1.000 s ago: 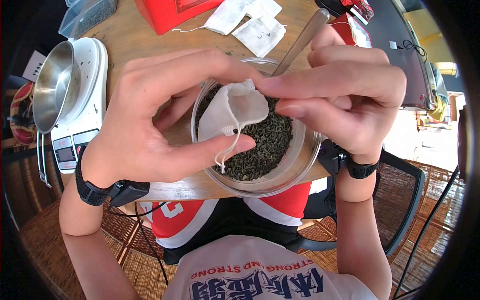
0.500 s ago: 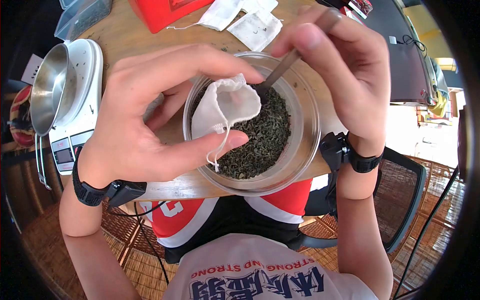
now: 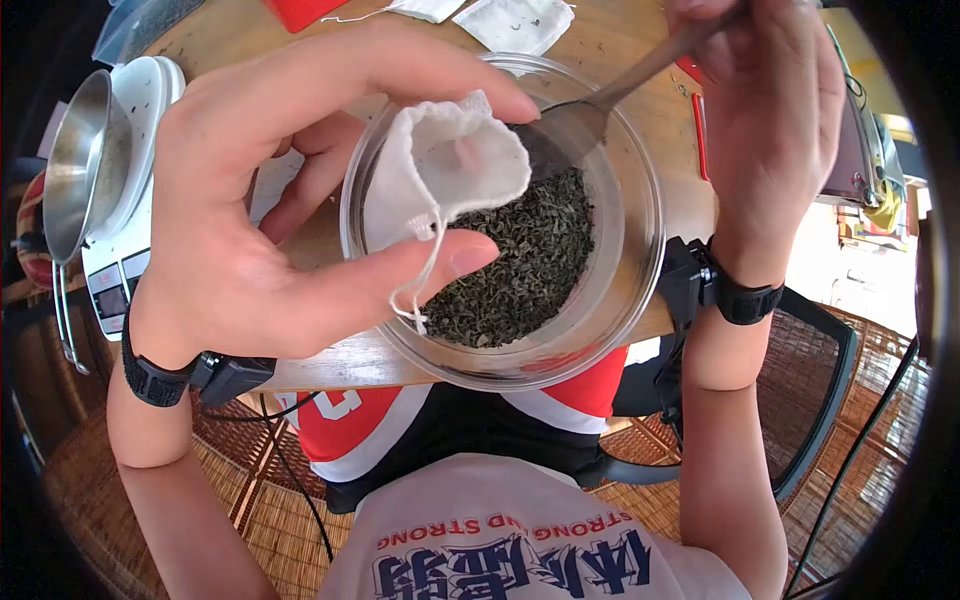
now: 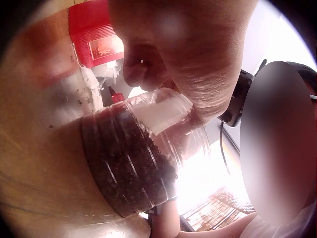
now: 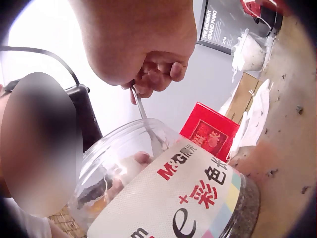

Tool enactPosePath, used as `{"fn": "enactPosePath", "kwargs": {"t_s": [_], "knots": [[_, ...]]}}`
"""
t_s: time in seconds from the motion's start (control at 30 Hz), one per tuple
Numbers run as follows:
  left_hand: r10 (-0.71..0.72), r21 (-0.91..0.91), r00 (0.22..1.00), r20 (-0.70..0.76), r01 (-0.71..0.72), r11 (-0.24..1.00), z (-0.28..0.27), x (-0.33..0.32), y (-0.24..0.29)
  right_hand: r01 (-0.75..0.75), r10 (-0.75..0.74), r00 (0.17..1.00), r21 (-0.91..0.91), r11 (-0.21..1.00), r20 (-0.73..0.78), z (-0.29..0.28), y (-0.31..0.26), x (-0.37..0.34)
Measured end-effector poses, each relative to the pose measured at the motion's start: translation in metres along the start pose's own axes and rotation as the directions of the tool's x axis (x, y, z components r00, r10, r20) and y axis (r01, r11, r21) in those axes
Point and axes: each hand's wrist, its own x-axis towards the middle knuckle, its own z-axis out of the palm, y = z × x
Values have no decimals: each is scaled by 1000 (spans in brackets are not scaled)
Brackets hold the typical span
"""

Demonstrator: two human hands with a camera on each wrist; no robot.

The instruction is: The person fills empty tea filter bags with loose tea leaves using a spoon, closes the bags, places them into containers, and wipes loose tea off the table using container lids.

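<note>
Left hand (image 3: 235, 235), left of frame: thumb and index finger spread wide, holding white drawstring bag (image 3: 392, 195), mouth gaping, above left side of clear plastic jar (image 3: 630, 260). Right hand (image 3: 775, 125), upper right: fingers curled round handle of metal spoon (image 3: 655, 66); bowl inside jar, blurred, load hard to tell. Best: bag mouth round and close, spoon level, small scoops. Jar part-filled with dry dark leaves (image 3: 515, 275), likely tea. Farther: metal pan (image 3: 80, 165) on white scale (image 3: 115, 255), left edge; flat white pouches (image 3: 515, 22), top.
</note>
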Motion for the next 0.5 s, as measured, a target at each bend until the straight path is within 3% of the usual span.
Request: {"fn": "enactPosePath", "kwargs": {"t_s": [0.07,0.13,0.3,0.5], "knots": [[13,15,1000,7,-13,1000,-1,0,0,-38,37,997,-25,999,-64,8,3,-4],[23,31,1000,13,-23,999,-1,0,-1,-116,125,988,88,989,-94,12,4,-5],[-26,70,997,68,21,997,-7,1,3,-125,131,989,90,988,-68,13,7,-6],[-35,54,997,71,31,998,-7,0,2,-311,314,949,218,925,21,10,8,-7]]}}
